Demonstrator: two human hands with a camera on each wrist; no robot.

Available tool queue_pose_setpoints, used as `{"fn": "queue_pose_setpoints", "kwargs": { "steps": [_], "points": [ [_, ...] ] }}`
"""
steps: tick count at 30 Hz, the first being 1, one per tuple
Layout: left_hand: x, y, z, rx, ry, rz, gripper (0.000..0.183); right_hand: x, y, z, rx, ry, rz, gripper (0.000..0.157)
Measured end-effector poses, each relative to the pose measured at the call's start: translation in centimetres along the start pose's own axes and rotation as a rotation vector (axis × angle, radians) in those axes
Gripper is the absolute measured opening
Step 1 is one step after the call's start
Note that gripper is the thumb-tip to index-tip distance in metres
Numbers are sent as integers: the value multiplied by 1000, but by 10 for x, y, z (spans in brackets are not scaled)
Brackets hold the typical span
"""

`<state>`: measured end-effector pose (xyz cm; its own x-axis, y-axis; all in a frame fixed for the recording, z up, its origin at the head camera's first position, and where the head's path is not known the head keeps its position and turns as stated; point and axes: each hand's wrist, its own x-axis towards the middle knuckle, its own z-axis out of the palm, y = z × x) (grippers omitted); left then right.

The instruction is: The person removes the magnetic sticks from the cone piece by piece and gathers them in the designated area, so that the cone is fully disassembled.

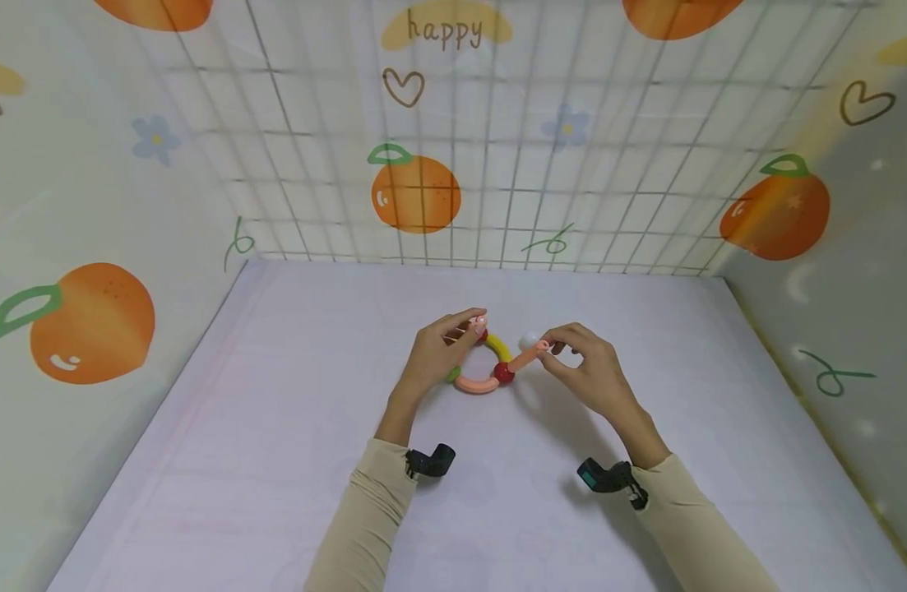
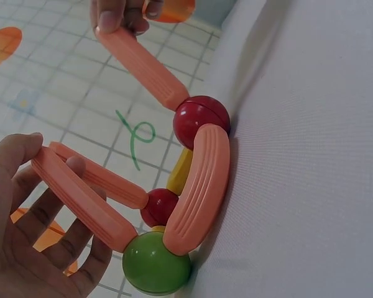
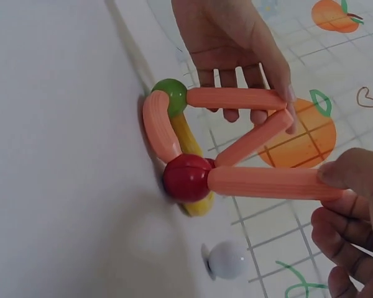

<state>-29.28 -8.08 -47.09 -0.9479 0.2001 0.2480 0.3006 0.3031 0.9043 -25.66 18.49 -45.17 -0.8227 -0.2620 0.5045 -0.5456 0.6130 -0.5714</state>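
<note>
A toy of balls and rods stands on the table. Its base ring joins a green ball [image 2: 156, 263], two red balls [image 3: 188, 178], a curved salmon-pink rod [image 1: 475, 385] and curved yellow rods [image 1: 500, 347]. Three straight salmon-pink rods rise from the balls. My left hand [image 1: 432, 353] pinches the meeting upper ends of two: one rod [image 3: 236, 98] from the green ball, another [image 3: 255, 138] from the far red ball. The upper end of the third rod [image 2: 143, 68], on the nearer red ball, is between my right hand's [image 1: 590, 366] thumb and fingers.
A loose white ball [image 3: 227, 259] lies on the table [image 1: 275, 427] close to the right hand, just outside the ring. Behind the table rises a wire grid [image 1: 490, 181] with a printed orange-pattern cloth. Similar cloth lines both sides.
</note>
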Motion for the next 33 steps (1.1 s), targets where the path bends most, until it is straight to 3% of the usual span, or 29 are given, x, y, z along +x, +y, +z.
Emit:
{"fn": "queue_pose_setpoints", "kwargs": {
  "steps": [22, 33],
  "points": [
    [-4, 0, 3, 5, 4, 2, 34, -27, 34, -15, 31, -79, 100, 15],
    [-2, 4, -1, 17, 15, 3, 34, -20, 48, -11, -30, -197, 106, 16]
  ]
}}
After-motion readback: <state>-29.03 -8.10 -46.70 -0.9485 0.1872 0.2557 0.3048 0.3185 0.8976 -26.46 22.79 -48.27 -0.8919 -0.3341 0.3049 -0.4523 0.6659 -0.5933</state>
